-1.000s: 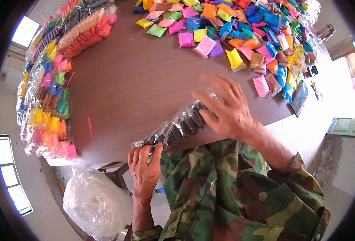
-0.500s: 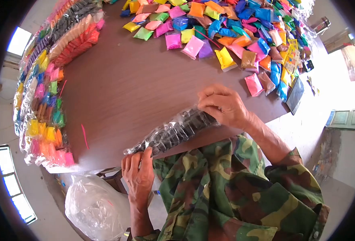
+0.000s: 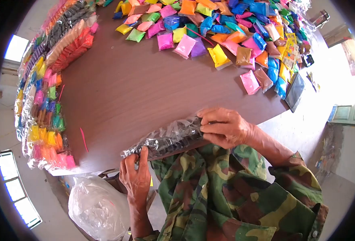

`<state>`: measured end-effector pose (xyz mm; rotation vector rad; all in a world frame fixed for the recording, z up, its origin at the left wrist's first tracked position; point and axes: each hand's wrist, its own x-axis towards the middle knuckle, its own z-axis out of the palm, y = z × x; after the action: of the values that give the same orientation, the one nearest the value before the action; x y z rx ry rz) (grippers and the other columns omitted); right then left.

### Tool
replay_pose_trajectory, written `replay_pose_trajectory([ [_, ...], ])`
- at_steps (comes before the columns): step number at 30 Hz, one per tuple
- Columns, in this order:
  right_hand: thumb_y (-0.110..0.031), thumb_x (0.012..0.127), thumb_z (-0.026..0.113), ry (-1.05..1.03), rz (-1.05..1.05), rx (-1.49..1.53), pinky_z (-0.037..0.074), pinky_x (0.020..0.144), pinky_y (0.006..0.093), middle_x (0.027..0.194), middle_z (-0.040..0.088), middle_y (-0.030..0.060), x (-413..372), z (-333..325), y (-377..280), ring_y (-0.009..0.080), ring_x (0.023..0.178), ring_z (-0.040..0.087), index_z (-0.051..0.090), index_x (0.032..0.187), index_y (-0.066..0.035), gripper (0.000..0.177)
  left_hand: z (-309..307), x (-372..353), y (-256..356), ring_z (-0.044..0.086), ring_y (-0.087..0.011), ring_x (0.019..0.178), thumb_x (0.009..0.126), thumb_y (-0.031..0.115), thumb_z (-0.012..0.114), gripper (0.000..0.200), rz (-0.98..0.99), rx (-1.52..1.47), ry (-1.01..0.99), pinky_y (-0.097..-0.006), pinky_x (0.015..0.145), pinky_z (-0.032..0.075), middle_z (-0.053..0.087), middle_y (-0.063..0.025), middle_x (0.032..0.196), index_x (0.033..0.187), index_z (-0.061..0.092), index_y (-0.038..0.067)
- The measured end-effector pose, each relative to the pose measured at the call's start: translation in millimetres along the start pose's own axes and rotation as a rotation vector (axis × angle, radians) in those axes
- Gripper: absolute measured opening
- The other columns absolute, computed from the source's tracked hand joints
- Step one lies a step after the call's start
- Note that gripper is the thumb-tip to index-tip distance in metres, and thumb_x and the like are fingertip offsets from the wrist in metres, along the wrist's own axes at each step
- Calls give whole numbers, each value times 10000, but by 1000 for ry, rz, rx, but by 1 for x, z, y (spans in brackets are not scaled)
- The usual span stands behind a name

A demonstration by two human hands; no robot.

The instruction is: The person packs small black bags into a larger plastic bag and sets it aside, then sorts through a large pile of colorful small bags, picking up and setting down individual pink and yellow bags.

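Head view. Holding a long clear sleeve [image 3: 167, 138] of dark packets by both ends, right at the near edge of the desk [image 3: 145, 84], slanting from lower left up to upper right. Below the desk edge, the left hand [image 3: 135, 176], fingers pinched shut on the sleeve's lower end. At the upper end, the right hand [image 3: 223, 128], fingers curled closed over the plastic and pressing into it.

Judging by the two-ended grip, probably squaring up or closing off a filled sleeve. Calls next for a firm hold at both ends and little slack, to stop any sliding of packets inside.

Plenty of bare brown surface just ahead for laying it flat. Hemmed in farther out:
- loose coloured packets [image 3: 217, 24] heaped across the far side
- filled sleeves [image 3: 45, 100] stacked down the left rim
- a dark flat object [image 3: 294, 91] at the right rim

Near edge tight against the camouflage jacket [image 3: 225, 193], with a clear plastic bag [image 3: 97, 207] below at left.
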<state>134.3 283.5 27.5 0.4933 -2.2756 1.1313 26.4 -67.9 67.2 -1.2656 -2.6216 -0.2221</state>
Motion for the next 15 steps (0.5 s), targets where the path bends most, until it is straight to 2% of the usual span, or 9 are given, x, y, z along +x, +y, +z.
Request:
replay_pose_trajectory([
  [5,-103,732,944,-56,13,-25,602,998,475,1143,645,134,-3,-3,-9,375,1185,684,745,1219,-49,528,1,0,0,658,-272,927,847,-12,825,553,4,43,7,-436,719,568,599,-77,1048,1357,757,190],
  [8,-113,694,946,-78,-18,-93,600,984,462,1121,631,125,-2,-2,-8,360,1134,683,735,1270,-45,618,1,-1,0,648,-283,928,838,-34,784,556,-6,41,2,-437,760,577,585,-81,1067,1346,761,192],
  [15,-71,714,905,-84,-12,-155,595,970,462,1139,625,122,-2,4,-10,333,1133,669,748,1217,-18,530,3,-4,-4,657,-302,962,836,-36,787,539,26,53,16,-448,785,582,593,-89,1083,1330,763,176],
])
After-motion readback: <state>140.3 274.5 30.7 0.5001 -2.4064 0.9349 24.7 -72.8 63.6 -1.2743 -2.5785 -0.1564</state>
